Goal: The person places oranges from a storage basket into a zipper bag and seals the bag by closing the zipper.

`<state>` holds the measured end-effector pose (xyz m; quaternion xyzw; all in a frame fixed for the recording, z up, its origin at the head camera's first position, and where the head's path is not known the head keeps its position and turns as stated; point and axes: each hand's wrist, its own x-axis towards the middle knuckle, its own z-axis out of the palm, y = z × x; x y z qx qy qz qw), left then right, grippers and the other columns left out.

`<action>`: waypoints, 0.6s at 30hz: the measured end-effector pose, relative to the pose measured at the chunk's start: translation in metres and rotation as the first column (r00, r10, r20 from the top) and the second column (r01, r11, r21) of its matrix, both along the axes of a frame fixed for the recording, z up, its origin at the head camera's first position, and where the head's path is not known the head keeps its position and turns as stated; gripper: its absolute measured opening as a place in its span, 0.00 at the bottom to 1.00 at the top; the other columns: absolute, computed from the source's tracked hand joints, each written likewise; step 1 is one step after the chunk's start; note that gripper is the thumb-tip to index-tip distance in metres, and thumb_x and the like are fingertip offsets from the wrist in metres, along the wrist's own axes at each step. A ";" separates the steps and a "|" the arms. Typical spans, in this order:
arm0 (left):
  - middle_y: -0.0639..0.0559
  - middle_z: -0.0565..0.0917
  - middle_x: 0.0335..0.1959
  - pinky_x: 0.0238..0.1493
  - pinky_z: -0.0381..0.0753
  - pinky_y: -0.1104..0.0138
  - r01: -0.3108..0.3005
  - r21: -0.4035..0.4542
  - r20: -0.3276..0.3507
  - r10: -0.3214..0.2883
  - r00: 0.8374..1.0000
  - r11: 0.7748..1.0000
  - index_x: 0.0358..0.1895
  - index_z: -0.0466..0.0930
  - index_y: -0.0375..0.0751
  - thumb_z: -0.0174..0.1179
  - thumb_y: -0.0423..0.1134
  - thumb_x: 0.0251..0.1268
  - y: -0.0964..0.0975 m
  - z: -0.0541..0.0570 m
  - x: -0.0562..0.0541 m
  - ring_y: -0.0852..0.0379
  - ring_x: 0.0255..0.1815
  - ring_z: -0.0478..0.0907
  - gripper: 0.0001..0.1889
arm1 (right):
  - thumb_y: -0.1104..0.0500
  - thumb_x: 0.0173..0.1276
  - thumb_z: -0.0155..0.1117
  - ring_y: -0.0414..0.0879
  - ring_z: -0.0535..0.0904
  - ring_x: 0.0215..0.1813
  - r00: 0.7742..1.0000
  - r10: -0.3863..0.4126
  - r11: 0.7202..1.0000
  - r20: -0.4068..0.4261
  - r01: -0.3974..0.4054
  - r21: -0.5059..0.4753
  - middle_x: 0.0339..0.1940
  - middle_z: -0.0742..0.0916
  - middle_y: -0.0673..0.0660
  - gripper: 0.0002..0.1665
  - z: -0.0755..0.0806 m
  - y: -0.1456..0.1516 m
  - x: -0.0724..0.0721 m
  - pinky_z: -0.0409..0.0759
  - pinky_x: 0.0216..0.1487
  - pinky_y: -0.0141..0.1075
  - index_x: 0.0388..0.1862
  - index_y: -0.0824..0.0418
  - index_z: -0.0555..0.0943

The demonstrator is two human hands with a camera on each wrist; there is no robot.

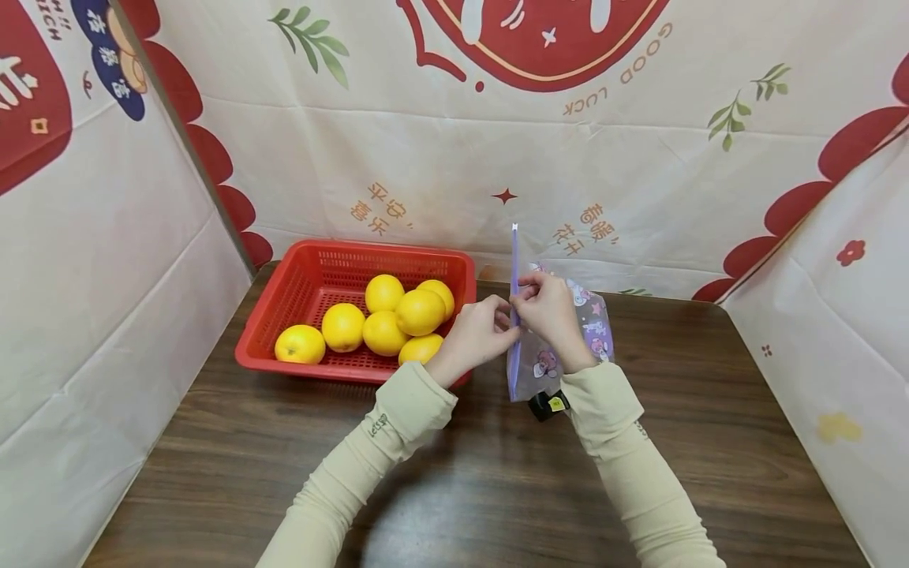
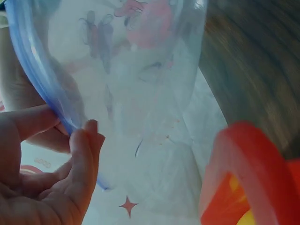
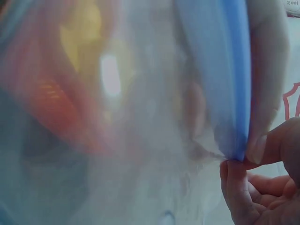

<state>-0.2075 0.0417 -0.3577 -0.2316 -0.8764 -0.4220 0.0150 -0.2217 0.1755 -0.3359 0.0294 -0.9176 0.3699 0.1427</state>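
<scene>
A clear zip bag (image 1: 529, 371) with pink and purple cartoon prints stands near the back of the table, its bluish-purple zip strip (image 1: 514, 260) running upright. My left hand (image 1: 477, 333) pinches the strip from the left between thumb and fingers. From the other side my right hand (image 1: 552, 312) pinches the same strip slightly higher, close to the left fingertips. In the left wrist view the strip (image 2: 35, 77) curves down to the left fingers. The right wrist view shows the right thumb and finger (image 3: 238, 180) meeting at the strip (image 3: 240, 112). The bag's inside looks bare.
Left of the bag sits a red plastic basket (image 1: 259, 319) with several yellow lemon-like fruits (image 1: 343, 327). A small black object (image 1: 545, 406) with a yellow label is by the right wrist. Printed cloth walls (image 1: 440, 150) enclose the dark wooden table (image 1: 483, 489).
</scene>
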 end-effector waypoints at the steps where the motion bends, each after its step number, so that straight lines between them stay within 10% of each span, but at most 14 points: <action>1: 0.47 0.84 0.35 0.31 0.78 0.75 0.006 0.008 0.015 -0.006 1.000 1.000 0.45 0.76 0.34 0.61 0.43 0.56 0.000 0.000 -0.001 0.57 0.31 0.82 0.17 | 0.68 0.50 0.60 0.37 0.70 0.20 1.000 0.003 1.000 0.009 -0.003 -0.016 0.24 0.83 0.62 0.14 0.000 0.000 0.000 0.68 0.22 0.26 0.38 0.73 0.80; 8: 0.45 0.83 0.42 0.37 0.79 0.71 0.028 0.106 0.137 -0.042 0.990 0.994 0.51 0.74 0.35 0.60 0.40 0.58 -0.004 -0.004 -0.004 0.54 0.36 0.82 0.19 | 0.69 0.55 0.64 0.30 0.75 0.21 0.991 0.103 0.953 0.083 -0.074 -0.292 0.24 0.83 0.61 0.19 -0.004 0.008 -0.001 0.76 0.25 0.23 0.46 0.76 0.76; 18: 0.41 0.79 0.49 0.46 0.77 0.66 0.042 0.264 0.248 -0.110 0.963 0.964 0.55 0.70 0.35 0.56 0.37 0.62 -0.008 -0.009 -0.007 0.48 0.45 0.79 0.19 | 0.71 0.57 0.63 0.32 0.77 0.27 0.954 0.269 0.657 0.135 -0.079 -0.750 0.23 0.81 0.44 0.27 -0.018 0.018 -0.007 0.77 0.33 0.23 0.56 0.78 0.69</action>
